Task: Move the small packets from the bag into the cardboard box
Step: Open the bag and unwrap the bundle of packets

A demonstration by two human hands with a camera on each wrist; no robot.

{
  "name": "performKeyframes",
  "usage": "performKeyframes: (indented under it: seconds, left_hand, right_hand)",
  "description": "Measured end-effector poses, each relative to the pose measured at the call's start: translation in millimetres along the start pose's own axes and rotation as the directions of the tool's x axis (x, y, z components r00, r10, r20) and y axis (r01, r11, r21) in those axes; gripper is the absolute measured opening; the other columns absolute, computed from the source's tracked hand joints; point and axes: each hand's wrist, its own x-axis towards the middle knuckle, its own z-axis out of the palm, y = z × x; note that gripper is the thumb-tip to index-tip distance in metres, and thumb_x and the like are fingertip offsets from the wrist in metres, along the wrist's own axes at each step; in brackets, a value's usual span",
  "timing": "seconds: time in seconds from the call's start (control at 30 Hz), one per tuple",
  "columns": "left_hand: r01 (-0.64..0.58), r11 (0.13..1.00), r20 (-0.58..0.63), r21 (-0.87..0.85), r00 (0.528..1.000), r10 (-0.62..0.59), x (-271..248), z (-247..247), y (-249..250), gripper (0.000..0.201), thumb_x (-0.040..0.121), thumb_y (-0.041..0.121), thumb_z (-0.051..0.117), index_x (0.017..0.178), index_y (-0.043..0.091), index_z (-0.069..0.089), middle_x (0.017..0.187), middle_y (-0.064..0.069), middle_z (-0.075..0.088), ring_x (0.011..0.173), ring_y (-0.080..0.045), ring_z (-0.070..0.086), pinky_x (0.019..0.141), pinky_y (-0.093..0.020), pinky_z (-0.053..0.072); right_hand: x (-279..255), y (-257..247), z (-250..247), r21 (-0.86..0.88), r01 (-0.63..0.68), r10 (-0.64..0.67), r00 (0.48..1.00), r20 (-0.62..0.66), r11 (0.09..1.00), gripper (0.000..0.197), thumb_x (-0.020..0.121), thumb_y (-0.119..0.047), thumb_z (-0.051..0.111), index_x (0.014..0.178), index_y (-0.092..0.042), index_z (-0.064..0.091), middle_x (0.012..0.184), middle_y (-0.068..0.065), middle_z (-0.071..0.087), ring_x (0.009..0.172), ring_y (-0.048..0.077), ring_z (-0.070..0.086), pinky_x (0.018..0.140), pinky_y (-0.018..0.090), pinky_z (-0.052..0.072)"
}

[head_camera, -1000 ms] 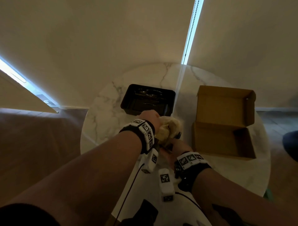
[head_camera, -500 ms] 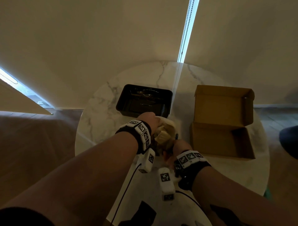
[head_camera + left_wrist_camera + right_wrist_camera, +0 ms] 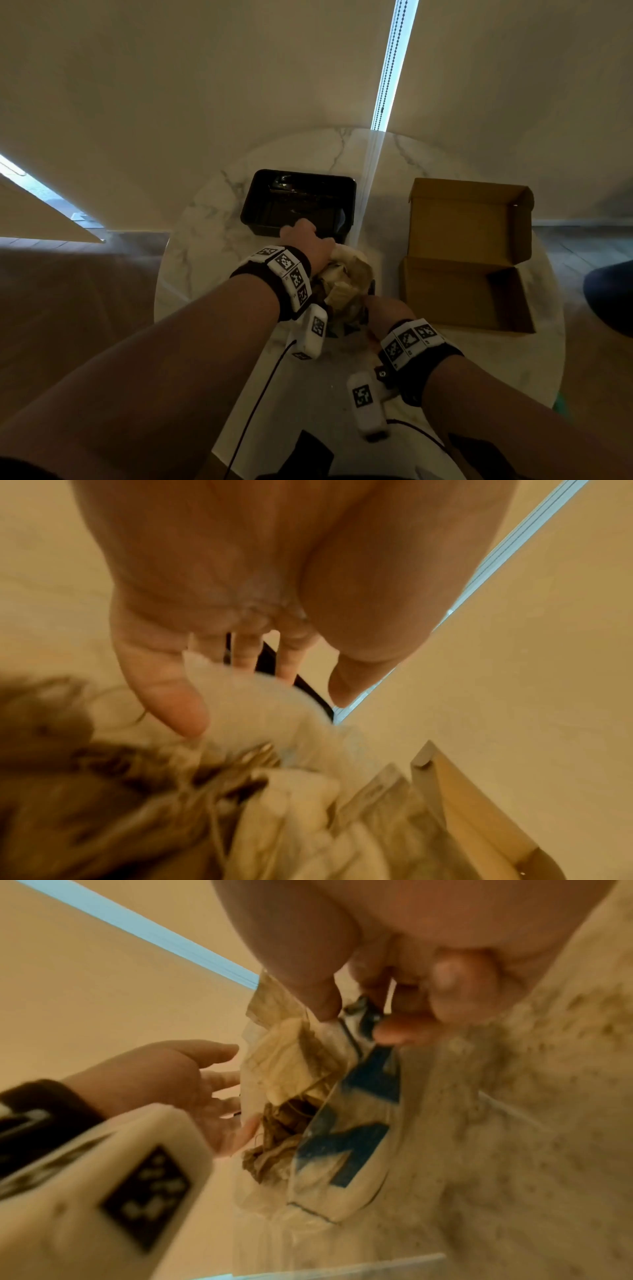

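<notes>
A clear plastic bag (image 3: 346, 291) with blue print (image 3: 356, 1139) stands on the round marble table (image 3: 212, 246), stuffed with beige small packets (image 3: 291, 1064). My right hand (image 3: 385, 311) pinches the bag's zip edge (image 3: 359, 1023) on the near side. At the bag's far left side is my left hand (image 3: 306, 240), fingers straight (image 3: 219, 1080), touching the pale top of the bag (image 3: 253, 704) and holding nothing. The brown cardboard box (image 3: 469, 291) lies open to the right of the bag, lid up, with nothing visible inside.
A black plastic tray (image 3: 301, 205) sits just beyond the bag, close under my left hand. Cream blinds (image 3: 239, 85) hang behind the table, with a bead chain (image 3: 390, 68) at the gap. Wrist camera units and a cable (image 3: 260, 404) hang over the table's near edge.
My left hand has slid slightly farther over the bag's top, toward the black tray. The right hand keeps its grip on the bag's edge. The box and tray have not moved.
</notes>
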Motion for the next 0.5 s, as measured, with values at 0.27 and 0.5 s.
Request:
performKeyframes:
  seconds: [0.27,0.5]
  left_hand:
    - [0.064,0.998,-0.016,0.017,0.998,-0.064,-41,-5,-31,0.042,0.091,0.036,0.060,0.124,0.012,0.050,0.114,-0.010,0.056,0.096,-0.026,0.059,0.076,-0.038,0.053]
    - [0.222,0.963,0.260,-0.151,0.949,-0.178,-72,24,-67,0.043,0.097,0.037,0.057,0.113,-0.002,0.064,0.080,-0.007,0.061,0.070,-0.025,0.064,0.057,-0.032,0.051]
  right_hand:
    - [5,-3,-13,0.453,0.101,-0.059,0.993,-0.106,0.886,0.028,0.094,-0.022,0.053,0.122,-0.026,0.052,0.100,0.013,0.065,0.071,0.026,0.062,0.050,0.031,0.049]
    - [8,-14,-10,0.070,0.184,-0.170,0.970,-0.173,0.981,0.012,0.085,-0.019,0.063,0.095,-0.018,0.056,0.089,0.006,0.062,0.079,0.024,0.064,0.071,0.040,0.059]
